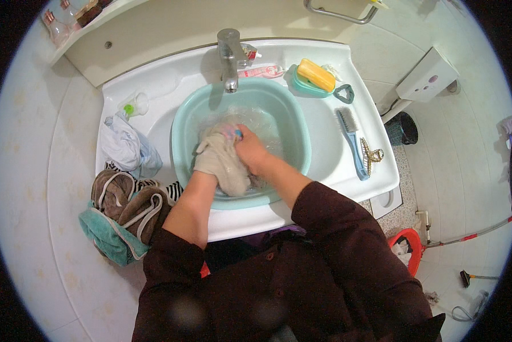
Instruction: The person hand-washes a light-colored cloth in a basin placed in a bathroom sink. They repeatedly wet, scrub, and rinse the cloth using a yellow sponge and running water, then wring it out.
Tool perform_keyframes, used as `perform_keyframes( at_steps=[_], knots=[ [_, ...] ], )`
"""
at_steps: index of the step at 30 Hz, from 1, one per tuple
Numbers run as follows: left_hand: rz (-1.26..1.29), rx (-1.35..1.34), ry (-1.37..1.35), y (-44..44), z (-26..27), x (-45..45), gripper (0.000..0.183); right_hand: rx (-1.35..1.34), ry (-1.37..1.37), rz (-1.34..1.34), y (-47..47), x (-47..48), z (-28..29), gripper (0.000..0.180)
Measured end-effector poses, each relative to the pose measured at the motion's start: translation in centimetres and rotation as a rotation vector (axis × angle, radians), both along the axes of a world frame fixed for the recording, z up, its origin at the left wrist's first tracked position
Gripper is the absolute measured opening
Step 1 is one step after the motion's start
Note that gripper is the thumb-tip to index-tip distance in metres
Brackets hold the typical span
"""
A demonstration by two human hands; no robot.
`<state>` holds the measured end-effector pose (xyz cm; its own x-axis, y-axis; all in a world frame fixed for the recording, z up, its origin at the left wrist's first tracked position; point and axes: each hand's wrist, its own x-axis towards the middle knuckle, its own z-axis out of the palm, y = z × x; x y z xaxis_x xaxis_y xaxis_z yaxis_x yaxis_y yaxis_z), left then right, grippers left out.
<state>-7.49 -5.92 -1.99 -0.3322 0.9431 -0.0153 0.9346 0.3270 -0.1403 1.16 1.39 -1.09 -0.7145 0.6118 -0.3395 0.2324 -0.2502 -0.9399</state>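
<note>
In a pale green plastic basin [303,128] that holds water, a wet beige cloth [228,164] is wrapped over my left hand [206,164], so its fingers are hidden. My right hand [250,149] grips the cloth's upper right side, where something small and blue shows by the fingertips. The basin stands in the white washbasin, under the chrome faucet [230,60]. Its far part shows water with some froth.
Right of the basin lie a yellow soap bar [316,75] on a green dish, a blue brush [353,143] and a hair claw clip [370,157]. On the left are a pale blue cloth [125,143], a clear cup [138,104] and brown and green towels [129,205] over the edge.
</note>
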Motion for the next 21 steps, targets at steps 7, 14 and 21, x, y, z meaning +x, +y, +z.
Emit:
perform_keyframes(
  at_steps=[7, 14, 21],
  knots=[
    [0.024, 0.312, -0.309, -3.5, -2.5, -1.1, 0.043, 0.621, -0.022, 0.157, -5.3, 1.4, 5.6, 0.037],
    [0.030, 0.618, -0.811, -1.4, -4.2, -0.4, 0.052, 0.767, -0.226, -0.051, 0.8, -0.1, 3.5, 0.040],
    [0.170, 0.945, -1.636, -0.5, -4.1, -0.8, 0.061, 0.279, -0.215, 0.679, 5.5, 5.6, 6.0, 0.055]
  ],
)
